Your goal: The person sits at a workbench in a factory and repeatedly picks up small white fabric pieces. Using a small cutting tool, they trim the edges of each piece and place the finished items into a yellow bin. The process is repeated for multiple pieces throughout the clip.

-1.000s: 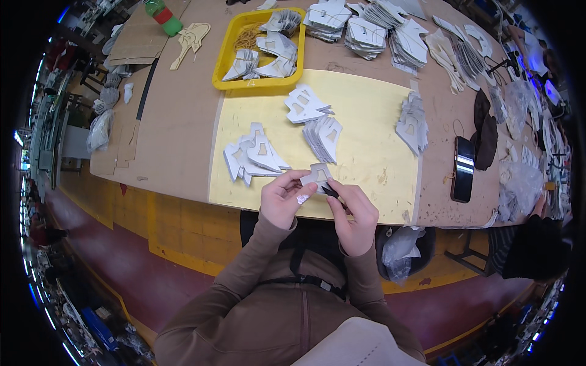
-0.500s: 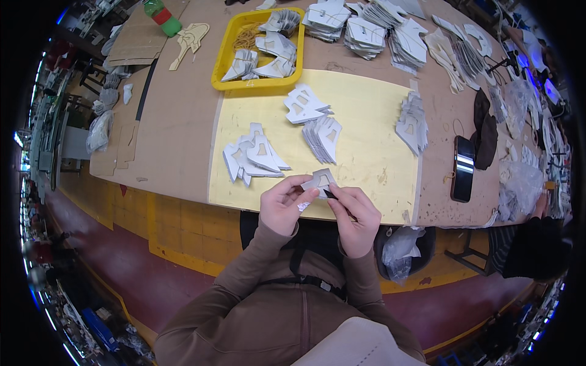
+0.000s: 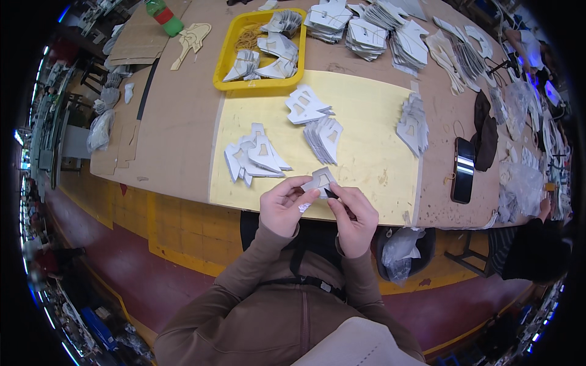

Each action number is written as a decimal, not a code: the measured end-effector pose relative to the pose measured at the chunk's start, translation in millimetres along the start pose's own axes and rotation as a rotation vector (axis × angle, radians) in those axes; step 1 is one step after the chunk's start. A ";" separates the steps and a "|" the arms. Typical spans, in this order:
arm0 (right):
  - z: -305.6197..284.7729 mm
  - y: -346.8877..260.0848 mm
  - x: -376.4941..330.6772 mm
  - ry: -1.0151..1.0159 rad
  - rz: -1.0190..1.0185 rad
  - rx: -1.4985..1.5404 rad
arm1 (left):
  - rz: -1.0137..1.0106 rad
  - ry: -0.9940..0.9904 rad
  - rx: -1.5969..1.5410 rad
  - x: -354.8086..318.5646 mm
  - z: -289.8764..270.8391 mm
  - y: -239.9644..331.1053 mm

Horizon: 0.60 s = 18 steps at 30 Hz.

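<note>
Between my two hands, over the near edge of the yellow sheet (image 3: 372, 158), is a small grey cut-out piece (image 3: 318, 175) with an opening in its middle. My left hand (image 3: 281, 207) pinches its left side, and a shiny silvery scrap (image 3: 304, 207) sits on the thumb. My right hand (image 3: 355, 215) is closed at the right side, thumb and fingers together on a small dark piece (image 3: 330, 193) against the grey one. Beyond my hands lie fanned white-grey pieces: a left pile (image 3: 253, 155), a middle pile (image 3: 323, 137), an upper pile (image 3: 305, 104) and a right stack (image 3: 413, 125).
A yellow tray (image 3: 217, 76) with bundled pieces and rubber bands stands at the back. Tied stacks (image 3: 366, 36) lie beside it. A phone (image 3: 463, 169) and dark cloth (image 3: 485, 131) are at right, a green bottle (image 3: 163, 17) at far left. Another person (image 3: 531, 250) is at the right.
My right hand has shifted very slightly left at the grey piece. My left hand keeps its hold; the piles are unchanged.
</note>
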State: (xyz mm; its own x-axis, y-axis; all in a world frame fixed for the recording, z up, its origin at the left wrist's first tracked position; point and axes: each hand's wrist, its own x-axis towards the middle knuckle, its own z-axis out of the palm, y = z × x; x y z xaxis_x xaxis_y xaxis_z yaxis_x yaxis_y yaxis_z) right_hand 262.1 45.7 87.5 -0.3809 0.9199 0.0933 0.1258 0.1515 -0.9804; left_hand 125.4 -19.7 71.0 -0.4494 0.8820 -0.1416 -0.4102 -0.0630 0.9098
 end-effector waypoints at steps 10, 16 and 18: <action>2.4 5.5 2.9 -0.005 -0.099 -0.006 | -0.006 0.035 0.028 0.6 1.0 1.1; 10.5 5.4 -0.8 0.028 -0.037 -0.022 | -0.005 0.055 0.027 2.4 3.0 2.3; 11.0 6.6 0.4 0.036 -0.075 -0.033 | -0.017 0.071 0.041 2.4 3.1 2.5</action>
State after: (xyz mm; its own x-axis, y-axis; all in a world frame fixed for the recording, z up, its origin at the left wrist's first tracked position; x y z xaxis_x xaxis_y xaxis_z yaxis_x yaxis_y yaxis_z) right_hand 252.7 43.1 79.2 -0.3577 0.9177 0.1731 0.1281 0.2318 -0.9643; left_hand 125.8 -16.3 74.1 -0.4983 0.8475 -0.1828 -0.3863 -0.0283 0.9220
